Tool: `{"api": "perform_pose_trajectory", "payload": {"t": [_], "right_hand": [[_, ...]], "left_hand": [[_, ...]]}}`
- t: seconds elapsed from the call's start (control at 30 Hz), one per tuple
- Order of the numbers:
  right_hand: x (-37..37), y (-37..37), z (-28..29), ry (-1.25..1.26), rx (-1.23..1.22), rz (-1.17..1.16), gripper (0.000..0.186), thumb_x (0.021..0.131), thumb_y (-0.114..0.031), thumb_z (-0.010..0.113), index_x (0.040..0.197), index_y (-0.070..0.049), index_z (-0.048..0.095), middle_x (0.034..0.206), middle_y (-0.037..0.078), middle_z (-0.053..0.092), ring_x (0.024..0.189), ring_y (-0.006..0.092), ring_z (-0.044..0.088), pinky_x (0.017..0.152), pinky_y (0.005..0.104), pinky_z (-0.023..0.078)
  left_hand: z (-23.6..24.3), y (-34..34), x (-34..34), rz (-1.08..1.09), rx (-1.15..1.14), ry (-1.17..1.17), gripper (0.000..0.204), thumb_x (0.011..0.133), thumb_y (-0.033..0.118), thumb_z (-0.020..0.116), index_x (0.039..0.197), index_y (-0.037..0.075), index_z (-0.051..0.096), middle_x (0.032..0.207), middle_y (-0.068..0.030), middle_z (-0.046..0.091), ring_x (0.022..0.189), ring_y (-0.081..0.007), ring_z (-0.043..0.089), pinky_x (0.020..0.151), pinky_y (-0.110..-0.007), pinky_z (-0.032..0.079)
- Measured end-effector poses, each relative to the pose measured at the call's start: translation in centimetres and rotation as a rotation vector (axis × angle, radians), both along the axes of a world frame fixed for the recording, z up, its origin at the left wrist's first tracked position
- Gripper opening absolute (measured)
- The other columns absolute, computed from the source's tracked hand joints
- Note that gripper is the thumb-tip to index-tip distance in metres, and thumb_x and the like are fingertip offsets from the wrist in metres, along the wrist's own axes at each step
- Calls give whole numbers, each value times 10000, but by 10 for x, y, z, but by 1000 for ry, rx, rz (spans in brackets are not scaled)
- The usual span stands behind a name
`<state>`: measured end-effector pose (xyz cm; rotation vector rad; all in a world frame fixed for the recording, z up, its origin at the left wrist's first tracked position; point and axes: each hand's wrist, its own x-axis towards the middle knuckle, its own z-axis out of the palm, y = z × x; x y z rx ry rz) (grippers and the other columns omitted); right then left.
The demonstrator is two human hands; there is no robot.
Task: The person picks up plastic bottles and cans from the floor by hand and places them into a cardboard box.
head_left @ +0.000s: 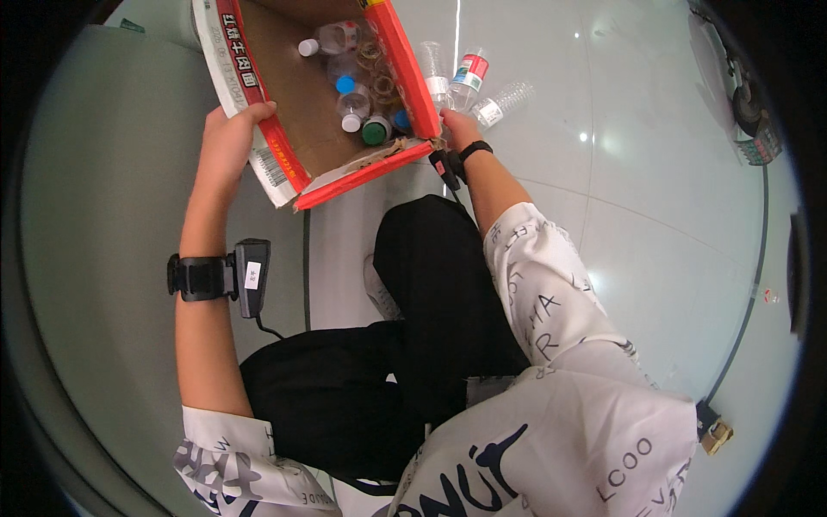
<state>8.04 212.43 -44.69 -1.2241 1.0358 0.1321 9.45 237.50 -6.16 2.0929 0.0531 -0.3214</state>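
A red and white cardboard box (pixel 289 65) with its top open is held between my two hands, tilted so I look into it. My left hand (pixel 231 142) grips its left wall, the thumb over the rim. At the right near corner my right hand (pixel 461 131) is closed on the box, its fingers partly hidden. Several clear plastic bottles lie inside, among them one with a white cap (pixel 334 40), one with a blue cap (pixel 346 84) and one with a green cap (pixel 376 131).
Beside the box, several clear bottles lie on the shiny tiled floor (pixel 655 164), one with a red label (pixel 469 71). A grey-green padded surface (pixel 112 224) runs along my left. A dark wheeled object (pixel 748 103) stands at far right, and a small brown box (pixel 717 436) at lower right.
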Motion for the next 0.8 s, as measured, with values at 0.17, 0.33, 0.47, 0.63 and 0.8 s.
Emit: {"api": "perform_pose_trajectory", "payload": {"t": [0.17,0.33,0.47,0.63,0.8], "right_hand": [[2,-7,2,182,-460,366,522,747,-470,488,977,-36,666,1048,175,629,1048,335,539,949,457,271],[4,9,-2,123,-665,488,513,755,-454,460,977,-39,664,1076,192,614,1065,349,528,960,470,231],[12,-5,-18,78,-640,459,491,778,-461,449,1008,-77,652,1122,212,586,1068,353,525,960,490,203],[17,-4,-23,-32,-565,485,423,797,-419,463,1029,-111,636,1124,184,590,1076,346,525,948,490,251],[23,-2,-28,-136,-521,448,361,815,-378,476,1049,-145,621,1126,155,594,1084,338,525,935,489,300]], "left_hand": [[-3,-1,-3,0,46,-15,353,752,155,608,1015,-78,571,919,-153,626,814,-216,602,754,-315,460],[-1,9,-3,-54,101,22,439,787,192,592,1109,-92,498,1018,-200,600,881,-235,611,784,-312,470],[-2,-1,-4,-4,42,-4,344,758,153,607,1016,-73,573,918,-144,627,814,-207,594,761,-315,454],[-4,0,-4,9,36,-2,342,757,150,608,1013,-75,573,915,-148,627,817,-207,594,760,-316,453],[2,3,-4,3,11,1,350,757,148,609,1017,-83,569,926,-155,625,838,-211,595,775,-316,449]]}}
